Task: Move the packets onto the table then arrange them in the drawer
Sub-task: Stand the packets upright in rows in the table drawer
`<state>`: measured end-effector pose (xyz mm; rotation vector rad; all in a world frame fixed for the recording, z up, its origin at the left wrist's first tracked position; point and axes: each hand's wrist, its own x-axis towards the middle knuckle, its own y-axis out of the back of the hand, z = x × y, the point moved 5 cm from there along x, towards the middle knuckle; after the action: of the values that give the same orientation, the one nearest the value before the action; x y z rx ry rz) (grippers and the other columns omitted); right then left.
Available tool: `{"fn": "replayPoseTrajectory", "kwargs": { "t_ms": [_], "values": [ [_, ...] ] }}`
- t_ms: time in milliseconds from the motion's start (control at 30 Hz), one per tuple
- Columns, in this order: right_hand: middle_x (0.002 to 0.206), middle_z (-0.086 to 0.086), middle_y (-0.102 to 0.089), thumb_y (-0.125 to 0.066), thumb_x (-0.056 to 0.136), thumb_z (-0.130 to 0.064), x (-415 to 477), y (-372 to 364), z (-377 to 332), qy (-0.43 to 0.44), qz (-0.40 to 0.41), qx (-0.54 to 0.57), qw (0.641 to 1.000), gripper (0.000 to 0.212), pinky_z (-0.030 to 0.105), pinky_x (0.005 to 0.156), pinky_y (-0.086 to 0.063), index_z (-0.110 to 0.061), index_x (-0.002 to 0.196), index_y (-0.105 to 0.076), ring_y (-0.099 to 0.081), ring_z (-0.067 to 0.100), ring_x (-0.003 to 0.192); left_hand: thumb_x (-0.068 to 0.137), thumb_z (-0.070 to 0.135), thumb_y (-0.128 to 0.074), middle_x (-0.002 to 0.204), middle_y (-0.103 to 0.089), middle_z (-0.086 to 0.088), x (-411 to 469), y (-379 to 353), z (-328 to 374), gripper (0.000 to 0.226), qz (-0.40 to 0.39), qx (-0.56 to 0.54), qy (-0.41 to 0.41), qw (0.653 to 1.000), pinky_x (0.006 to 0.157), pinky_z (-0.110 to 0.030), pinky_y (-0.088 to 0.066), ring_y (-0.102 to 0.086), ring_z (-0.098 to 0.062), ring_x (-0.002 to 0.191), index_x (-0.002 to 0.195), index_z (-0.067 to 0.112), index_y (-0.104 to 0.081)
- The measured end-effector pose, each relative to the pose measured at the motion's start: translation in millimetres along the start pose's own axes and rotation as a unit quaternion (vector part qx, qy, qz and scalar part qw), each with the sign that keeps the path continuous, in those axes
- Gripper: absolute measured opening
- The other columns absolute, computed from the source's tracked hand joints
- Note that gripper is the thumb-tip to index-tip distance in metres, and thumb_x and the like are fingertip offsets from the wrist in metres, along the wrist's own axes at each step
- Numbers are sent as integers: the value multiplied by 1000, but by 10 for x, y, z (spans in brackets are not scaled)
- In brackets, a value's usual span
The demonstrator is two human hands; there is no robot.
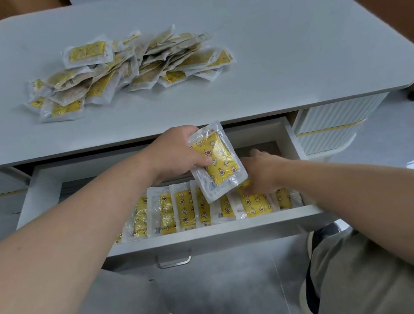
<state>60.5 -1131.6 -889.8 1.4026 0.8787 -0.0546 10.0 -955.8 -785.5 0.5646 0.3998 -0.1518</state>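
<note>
At the lower centre of the frame the drawer (212,232) stood pulled out, its metal handle (174,262) nearest the camera. Along its front edge ran a row of packets (168,212), yellow with star prints, set side by side and overlapping slightly. The right hand (259,173), at centre right, reached down with its fingers (250,190) on the packets at the right end of the row; whether they pinched one or only pressed on it could not be told. Just left of it and above the row, the left hand (175,153) gripped a packet (214,162), thumb across its face and the pack tilted.

The step in hand looked to be squaring the row and adding the held packet. To do it well, the right hand should hold the row's end steady while the left lowers its packet in the same orientation as its neighbours, with the same overlap.

Farther up the frame, on the grey table (292,50), a loose pile of packets (122,67) lay at upper left, so much of the arranging was not yet done.
</note>
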Motion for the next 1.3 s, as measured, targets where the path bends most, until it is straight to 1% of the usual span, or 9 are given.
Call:
{"fn": "replayPoseTrajectory", "kwargs": {
  "t_ms": [133,200,300,400,467,633,767,967,1300],
  "values": [
    [141,13,-42,-78,78,-57,-144,198,33,-31,19,-31,999,77,45,103,-48,-23,138,-45,-44,33,130,84,8,-79,104,-75,3,12,30,-3,37,7,21,-2,1000,91,-36,-58,-72,-12,94,116,18,-65],
    [129,10,-50,-79,83,-33,-218,382,6,-20,14,-4,1000,67,37,91,-53,-20,140,-47,-52,30,117,82,9,-81,104,-74,3,23,38,13,39,7,48,-4,999,87,-34,-59,-72,-12,93,115,19,-63],
    [114,-1,-59,-63,82,3,-371,724,-24,29,29,142,989,64,27,81,-53,-19,141,-49,-59,19,103,77,12,-86,103,-73,4,18,9,38,46,1,85,-5,996,84,-32,-59,-70,-11,91,114,20,-60],
    [119,-5,-62,-65,80,6,-551,943,-67,79,10,337,938,67,27,88,-55,-19,140,-51,-63,15,106,73,19,-89,102,-69,7,29,-84,58,55,-4,110,-2,994,76,-27,-55,-67,-9,90,116,20,-56],
    [120,-3,-64,-75,83,-4,-592,968,-110,112,12,371,922,60,32,90,-58,-21,138,-57,-66,20,103,71,23,-91,101,-63,10,29,-169,65,60,4,116,-4,993,66,-20,-48,-62,-5,86,117,23,-52],
    [107,-7,-71,-83,82,-36,-528,895,-129,139,28,288,947,46,26,85,-55,-32,125,-65,-69,11,92,74,19,-89,96,-65,2,-11,-425,27,53,-5,70,7,997,50,-11,-49,-66,-8,75,113,14,-53],
    [96,-12,-73,-79,87,-30,-484,832,-31,118,-12,148,982,31,23,79,-50,-22,116,-72,-65,3,85,76,11,-87,99,-71,-8,-29,-490,-58,59,-20,12,26,999,70,-34,-63,-75,-23,75,122,12,-50],
    [99,-6,-70,-75,91,-26,-349,667,195,74,-31,10,997,19,22,68,-43,-20,108,-67,-63,10,87,83,21,-82,95,-73,6,2,-279,-22,52,19,114,-20,993,77,-33,-59,-72,-9,76,125,19,-52],
    [140,4,-55,-78,80,-53,-213,288,222,28,-45,-151,987,79,41,106,-45,-21,146,-49,-50,26,129,90,25,-74,94,-71,10,15,-88,58,37,66,177,-70,980,68,-23,-52,-70,-5,69,121,23,-55]
  ]
}}
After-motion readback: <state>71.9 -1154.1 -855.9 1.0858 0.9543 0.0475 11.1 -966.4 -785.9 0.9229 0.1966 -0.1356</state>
